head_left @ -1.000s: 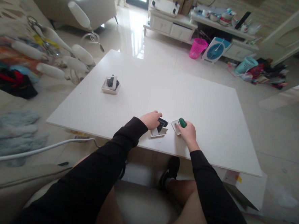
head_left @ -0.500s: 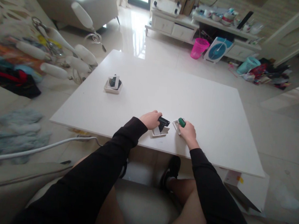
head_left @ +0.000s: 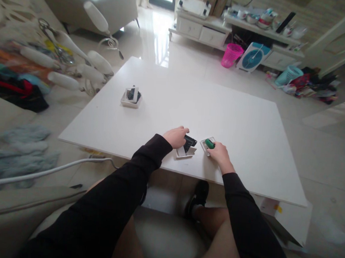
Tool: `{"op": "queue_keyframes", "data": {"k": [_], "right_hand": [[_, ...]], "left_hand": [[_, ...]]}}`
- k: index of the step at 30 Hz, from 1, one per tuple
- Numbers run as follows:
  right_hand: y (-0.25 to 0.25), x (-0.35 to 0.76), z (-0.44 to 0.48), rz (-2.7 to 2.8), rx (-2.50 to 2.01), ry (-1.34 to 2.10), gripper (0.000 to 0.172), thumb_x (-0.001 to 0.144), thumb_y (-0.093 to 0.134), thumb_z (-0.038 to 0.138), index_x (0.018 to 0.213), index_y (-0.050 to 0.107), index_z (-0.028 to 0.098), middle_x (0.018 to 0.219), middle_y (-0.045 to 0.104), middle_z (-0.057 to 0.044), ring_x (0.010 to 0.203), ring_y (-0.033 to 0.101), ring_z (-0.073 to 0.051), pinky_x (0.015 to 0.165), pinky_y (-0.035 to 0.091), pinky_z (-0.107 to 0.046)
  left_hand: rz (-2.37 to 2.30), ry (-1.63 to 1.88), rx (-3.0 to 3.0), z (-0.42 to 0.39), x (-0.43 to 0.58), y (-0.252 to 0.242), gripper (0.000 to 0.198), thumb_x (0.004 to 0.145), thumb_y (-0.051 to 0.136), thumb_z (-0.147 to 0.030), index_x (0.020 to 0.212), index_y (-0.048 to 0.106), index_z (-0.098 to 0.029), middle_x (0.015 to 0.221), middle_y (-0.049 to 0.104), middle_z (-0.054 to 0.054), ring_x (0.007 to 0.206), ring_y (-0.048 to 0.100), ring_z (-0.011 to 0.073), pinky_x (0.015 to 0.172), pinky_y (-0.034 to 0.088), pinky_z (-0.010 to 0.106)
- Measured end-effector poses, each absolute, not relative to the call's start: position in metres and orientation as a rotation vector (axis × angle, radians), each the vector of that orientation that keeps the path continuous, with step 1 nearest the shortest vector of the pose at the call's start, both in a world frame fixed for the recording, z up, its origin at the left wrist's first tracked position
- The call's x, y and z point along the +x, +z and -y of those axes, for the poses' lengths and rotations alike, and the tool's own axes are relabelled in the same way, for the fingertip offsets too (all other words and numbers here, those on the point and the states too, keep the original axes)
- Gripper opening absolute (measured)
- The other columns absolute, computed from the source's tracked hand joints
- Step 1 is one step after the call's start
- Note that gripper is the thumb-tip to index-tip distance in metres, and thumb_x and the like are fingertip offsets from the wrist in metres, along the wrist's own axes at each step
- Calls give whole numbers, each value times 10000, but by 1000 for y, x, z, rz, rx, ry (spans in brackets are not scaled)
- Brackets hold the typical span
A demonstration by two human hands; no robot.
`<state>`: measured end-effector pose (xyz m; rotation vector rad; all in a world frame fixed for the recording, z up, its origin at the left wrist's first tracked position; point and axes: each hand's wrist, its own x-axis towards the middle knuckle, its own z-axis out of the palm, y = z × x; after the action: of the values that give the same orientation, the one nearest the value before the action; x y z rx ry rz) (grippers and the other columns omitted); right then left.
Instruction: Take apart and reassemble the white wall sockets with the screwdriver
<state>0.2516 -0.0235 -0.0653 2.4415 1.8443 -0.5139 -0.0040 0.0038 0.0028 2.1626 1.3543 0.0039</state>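
Two hands busy near the front edge of a smooth, matt white table [head_left: 192, 87].

The left hand [head_left: 176, 137] curls shut over a small black plastic block [head_left: 189, 140], gripping it on a flat square white plate [head_left: 185, 153] close to the table's front edge. The right hand [head_left: 221, 155] is closed round a glossy, rounded green handle [head_left: 209, 143], tip hidden, over a thin white cover [head_left: 203, 143] at that same edge. Towards the table's far left corner sits a second square white housing [head_left: 131, 97] with a dark boxy insert, well apart from both hands.
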Motion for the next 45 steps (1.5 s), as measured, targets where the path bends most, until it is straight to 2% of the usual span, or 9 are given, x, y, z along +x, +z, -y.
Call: {"op": "queue_keyframes", "data": {"k": [8, 17, 24, 28, 34, 37, 42, 45], "right_hand": [[-67, 255, 29, -1958, 2398, -464, 336, 782, 636, 209, 1079, 789, 180, 984, 794, -147, 872, 722, -258, 709, 481, -289], [-61, 257, 26, -2010, 2360, -523, 291, 785, 646, 189, 1037, 787, 159, 998, 790, -143, 907, 713, -265, 760, 481, -299], [-24, 254, 19, -2199, 2471, -745, 201, 738, 663, 267, 886, 748, 162, 793, 726, -53, 740, 626, -199, 659, 414, -279], [-7, 237, 25, -2534, 2269, -1083, 248, 776, 649, 341, 935, 732, 170, 832, 724, -30, 766, 606, -190, 719, 429, -289], [2, 196, 39, -2697, 1984, -1177, 60, 751, 637, 221, 798, 658, 190, 668, 593, 33, 653, 495, -137, 637, 349, -251], [0, 178, 41, -2787, 1826, -1196, 60, 731, 609, 145, 762, 621, 195, 707, 604, 28, 680, 507, -137, 664, 357, -246], [-11, 160, 40, -2814, 1697, -1089, 167, 759, 608, 103, 883, 668, 197, 868, 694, -32, 781, 588, -182, 721, 389, -271], [-15, 155, 40, -2766, 1687, -1006, 174, 792, 626, 118, 932, 690, 200, 945, 729, -73, 840, 625, -214, 741, 397, -286]], "left_hand": [[-1402, 6, 2160, -2, -7, 2, 517, 897, 467, -98, 1399, 576, -164, 1409, 617, 135, 1241, 660, 244, 1067, 495, 336], [-1406, 14, 2151, -2, -7, 5, 523, 896, 461, -94, 1400, 582, -165, 1423, 614, 133, 1228, 667, 256, 1058, 505, 350], [-1440, 30, 2133, -3, -8, 6, 525, 890, 470, -92, 1395, 583, -183, 1421, 622, 124, 1232, 666, 249, 1051, 509, 344], [-1549, 99, 2058, -5, -7, 5, 487, 890, 470, -104, 1347, 608, -200, 1391, 647, 111, 1242, 655, 258, 1036, 519, 364], [-1763, 348, 1906, -6, -5, 13, 388, 915, 454, -133, 1264, 606, -210, 1372, 620, 105, 1216, 648, 258, 1052, 513, 393], [-1815, 448, 1866, -6, -5, 16, 340, 911, 470, -142, 1209, 608, -231, 1344, 600, 89, 1160, 657, 247, 1021, 524, 391], [-1837, 525, 1853, -6, -4, 14, 300, 905, 468, -126, 1145, 607, -241, 1291, 596, 80, 1048, 667, 234, 961, 536, 399], [-1818, 519, 1861, -6, -4, 12, 286, 912, 467, -139, 1142, 610, -232, 1285, 592, 85, 1037, 664, 235, 955, 533, 404]]}}
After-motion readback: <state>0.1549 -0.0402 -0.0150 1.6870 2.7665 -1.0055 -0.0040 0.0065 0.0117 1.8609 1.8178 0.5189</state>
